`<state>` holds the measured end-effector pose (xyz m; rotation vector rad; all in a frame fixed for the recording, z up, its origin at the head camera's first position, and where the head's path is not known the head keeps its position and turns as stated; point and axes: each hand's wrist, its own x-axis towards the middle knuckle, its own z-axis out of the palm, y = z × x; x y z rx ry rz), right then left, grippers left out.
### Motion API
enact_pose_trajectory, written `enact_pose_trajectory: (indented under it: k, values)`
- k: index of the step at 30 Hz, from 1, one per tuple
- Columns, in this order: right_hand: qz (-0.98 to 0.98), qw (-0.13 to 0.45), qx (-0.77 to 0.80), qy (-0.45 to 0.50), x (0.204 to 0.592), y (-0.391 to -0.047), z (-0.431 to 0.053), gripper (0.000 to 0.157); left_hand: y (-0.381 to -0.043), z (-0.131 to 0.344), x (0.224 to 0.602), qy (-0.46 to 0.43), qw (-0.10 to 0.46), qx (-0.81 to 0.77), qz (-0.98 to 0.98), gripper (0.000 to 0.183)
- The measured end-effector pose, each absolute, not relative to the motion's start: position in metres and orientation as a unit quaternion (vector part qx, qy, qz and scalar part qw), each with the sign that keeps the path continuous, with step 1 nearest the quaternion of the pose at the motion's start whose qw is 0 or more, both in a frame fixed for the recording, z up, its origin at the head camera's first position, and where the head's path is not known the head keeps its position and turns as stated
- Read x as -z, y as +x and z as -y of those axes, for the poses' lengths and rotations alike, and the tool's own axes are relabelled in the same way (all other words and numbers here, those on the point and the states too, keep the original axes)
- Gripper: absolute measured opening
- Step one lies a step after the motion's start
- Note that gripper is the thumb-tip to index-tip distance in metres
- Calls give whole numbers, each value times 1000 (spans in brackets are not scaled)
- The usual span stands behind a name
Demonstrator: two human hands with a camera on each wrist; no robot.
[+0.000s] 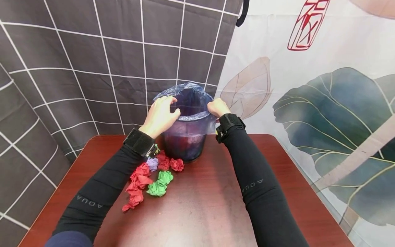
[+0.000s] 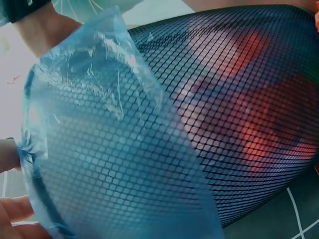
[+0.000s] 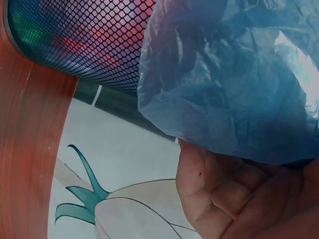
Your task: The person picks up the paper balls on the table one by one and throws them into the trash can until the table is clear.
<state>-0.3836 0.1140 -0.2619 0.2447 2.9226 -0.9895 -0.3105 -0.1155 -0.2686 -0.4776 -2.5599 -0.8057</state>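
A black mesh trash bin [image 1: 185, 147] stands at the table's far edge, with crumpled paper showing through its mesh. A translucent blue trash bag [image 1: 197, 116] lines it and is folded down outside the rim. At the rim's left side, my left hand [image 1: 160, 115] has curled fingers, with thumb and forefinger apart; in the left wrist view its thumb [image 2: 7, 155] touches the bag where the plastic bunches. On the right side, my right hand [image 1: 218, 107] grips the bag's edge; its curled fingers [image 3: 232, 199] show beneath the plastic in the right wrist view.
Crumpled red paper [image 1: 137, 185], green paper [image 1: 160, 183] and lilac paper [image 1: 152, 164] lie left of the bin on the reddish-brown table [image 1: 210, 206]. A grey gridded curtain [image 1: 123, 58] and a white leaf-printed cloth [image 1: 262, 37] hang close behind.
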Motion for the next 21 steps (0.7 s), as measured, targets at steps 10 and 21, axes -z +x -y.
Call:
enact_pose_trajectory:
  k: [10, 21]
  values:
    - [-940, 31, 330, 79, 256, -385, -115, 52, -261, 132, 294, -209, 326, 306, 870, 31]
    - [-943, 33, 323, 73, 260, -387, -114, 50, -199, 151, 357, -245, 159, 218, 931, 40]
